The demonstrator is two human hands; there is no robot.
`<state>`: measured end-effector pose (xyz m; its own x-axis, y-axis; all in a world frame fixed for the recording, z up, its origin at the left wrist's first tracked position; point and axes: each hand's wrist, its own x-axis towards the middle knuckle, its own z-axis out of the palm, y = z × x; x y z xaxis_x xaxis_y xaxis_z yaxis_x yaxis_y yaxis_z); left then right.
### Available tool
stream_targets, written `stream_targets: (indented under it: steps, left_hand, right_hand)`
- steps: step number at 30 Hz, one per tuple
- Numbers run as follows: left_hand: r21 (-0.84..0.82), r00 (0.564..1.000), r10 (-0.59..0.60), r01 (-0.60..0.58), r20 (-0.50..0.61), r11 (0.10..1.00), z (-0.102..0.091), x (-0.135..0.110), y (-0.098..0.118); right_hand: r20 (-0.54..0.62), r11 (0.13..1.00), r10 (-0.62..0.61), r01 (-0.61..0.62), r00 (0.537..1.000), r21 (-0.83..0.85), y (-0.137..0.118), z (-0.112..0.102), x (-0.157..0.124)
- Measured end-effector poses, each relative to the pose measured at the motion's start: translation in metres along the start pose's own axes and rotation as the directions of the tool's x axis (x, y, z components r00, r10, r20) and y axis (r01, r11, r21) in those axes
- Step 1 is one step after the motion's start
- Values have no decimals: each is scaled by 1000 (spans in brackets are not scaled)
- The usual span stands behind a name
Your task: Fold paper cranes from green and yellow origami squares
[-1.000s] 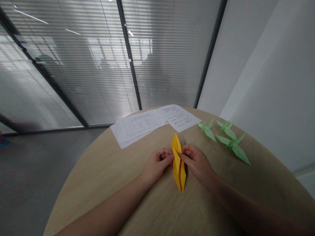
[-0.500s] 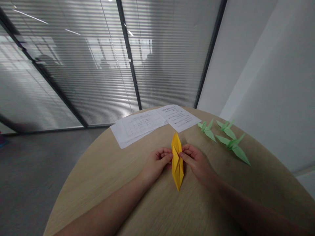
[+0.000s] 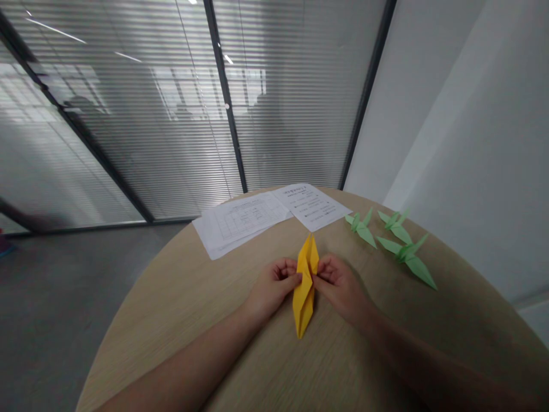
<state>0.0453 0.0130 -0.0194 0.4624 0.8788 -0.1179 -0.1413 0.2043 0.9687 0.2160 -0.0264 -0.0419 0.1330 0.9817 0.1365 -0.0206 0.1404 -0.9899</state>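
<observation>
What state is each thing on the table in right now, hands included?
yellow folded paper: folded into a long narrow shape, far end split into two points, pinched at its middle.
left hand: shut, pinching the paper's left edge.
right hand: shut, pinching its right edge.
green paper cranes: three, folded, lying untouched to the right.
printed sheets: flat, overlapping, at the table's far edge.

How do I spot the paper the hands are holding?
Find the round light-wood table. At its middle, the left hand and right hand pinch a long, pointed yellow folded paper. It alone is yellow; the green paper cranes lie untouched to the right.
</observation>
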Motion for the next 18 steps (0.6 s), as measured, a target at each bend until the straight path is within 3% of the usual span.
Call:
stream_targets:
  steps: [12, 18]
  left_hand:
    - [72, 999, -14, 11, 41, 997, -3, 2, 0]
    - [26, 999, 31, -31, 24, 999, -4, 5, -5]
  right_hand:
    - [38, 999, 54, -54, 998, 5, 5, -3, -2]
    - [46, 999, -13, 15, 999, -49, -1, -8, -3]
